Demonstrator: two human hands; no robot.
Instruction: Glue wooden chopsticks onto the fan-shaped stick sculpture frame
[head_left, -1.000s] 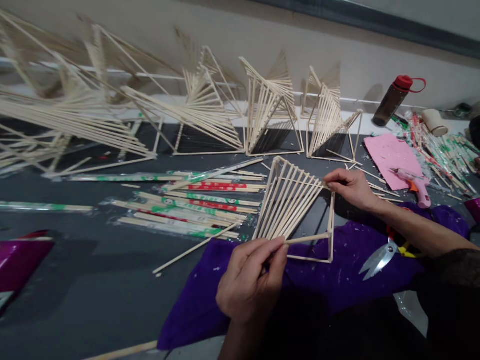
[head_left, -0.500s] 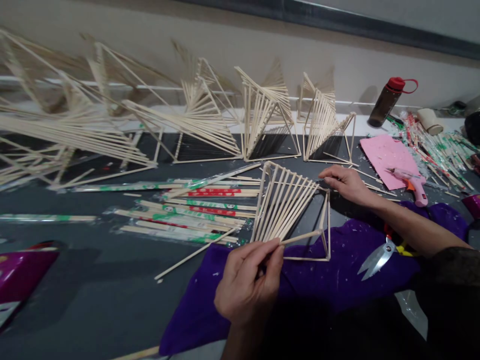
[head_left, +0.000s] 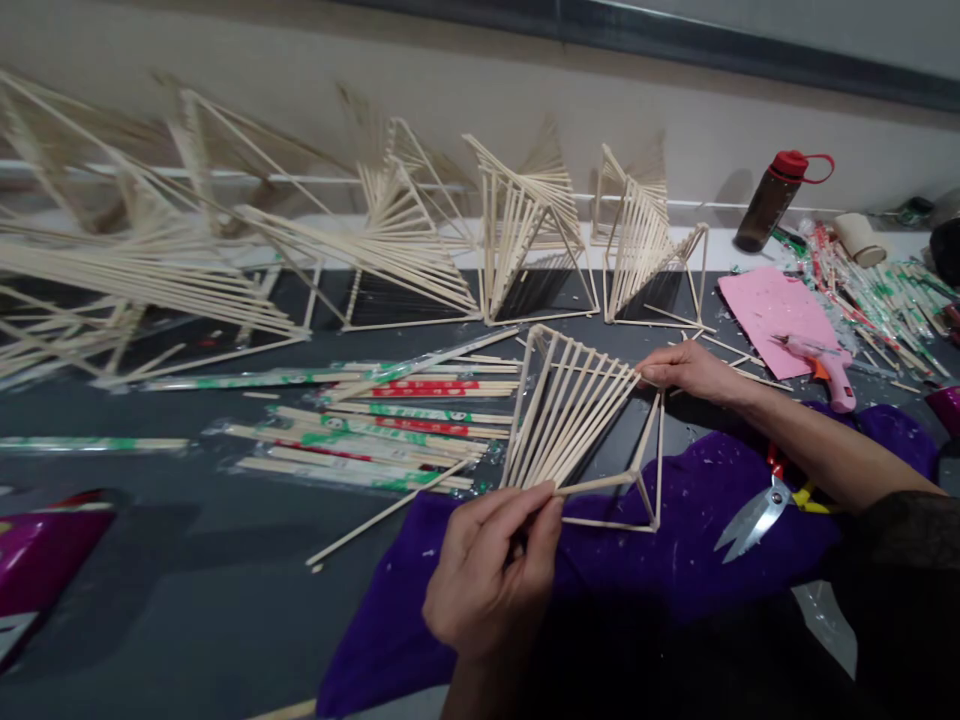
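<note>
A small frame of pale wooden chopsticks [head_left: 574, 410], its sticks fanned out in a slanted row, stands in front of me partly over a purple cloth [head_left: 720, 500]. My left hand [head_left: 499, 570] pinches the near lower edge of this frame, where the sticks' lower ends meet a bar; the fingers hide that joint. At the far upper side, my right hand [head_left: 686, 370] has thumb and fingers closed on the upper end of the last fanned chopstick. Scissors [head_left: 757, 515] with red and yellow handles lie on the cloth below my right forearm.
Several finished-looking chopstick frames [head_left: 536, 225] line the wall side. Wrapped chopsticks [head_left: 382, 430] lie left of my work. A pink glue gun [head_left: 829, 370] rests by a pink sheet [head_left: 772, 310]. Behind are a red-capped bottle [head_left: 772, 205] and a heap of wrapped chopsticks [head_left: 877, 310].
My right hand has moved slightly left and down, and its fingertips now meet the upper end of the fanned chopsticks. The frame's right side has tilted slightly; my left hand keeps its pinch.
</note>
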